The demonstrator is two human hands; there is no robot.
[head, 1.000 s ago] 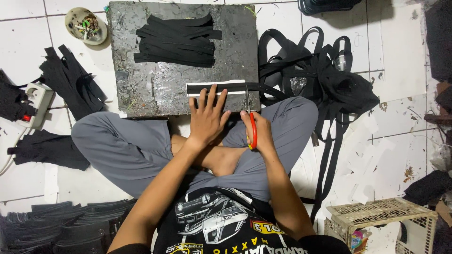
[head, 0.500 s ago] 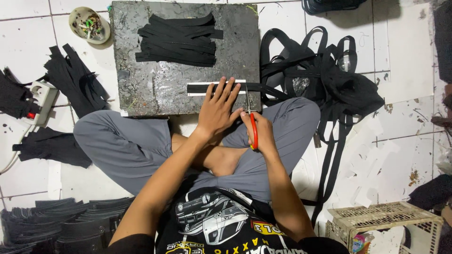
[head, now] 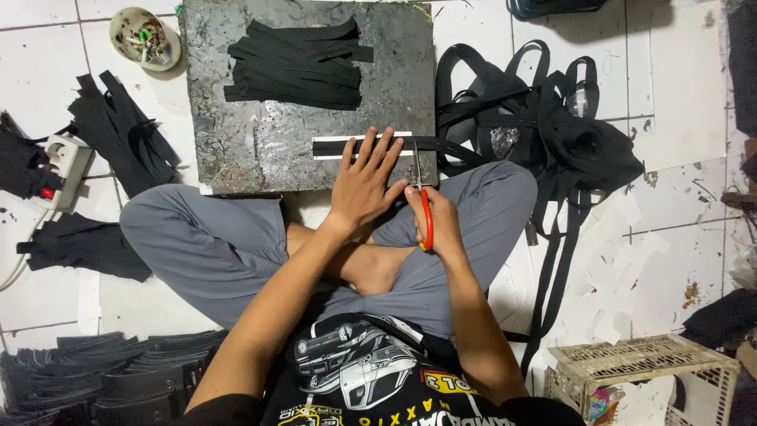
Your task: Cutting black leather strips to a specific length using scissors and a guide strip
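Moved: left hand point(head: 364, 183) stays flat, fingers spread, pinning black strap point(head: 331, 147) on white template.
Right hand point(head: 436, 219): clamped on orange-handled scissors point(head: 423, 207), blades at strap.
Board point(head: 236, 142): rough grey slab, cut strips point(head: 298, 65) piled.

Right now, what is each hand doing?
Left hand: open, fingers spread flat, pressing the black strap on the grey board.
Right hand: closed around the red-handled cutter, blade at the strap.

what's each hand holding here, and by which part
The right hand holds scissors by the red handles, blades pointing at the black strap. The left hand grips nothing; it lies flat, pressing that strap onto the grey board.
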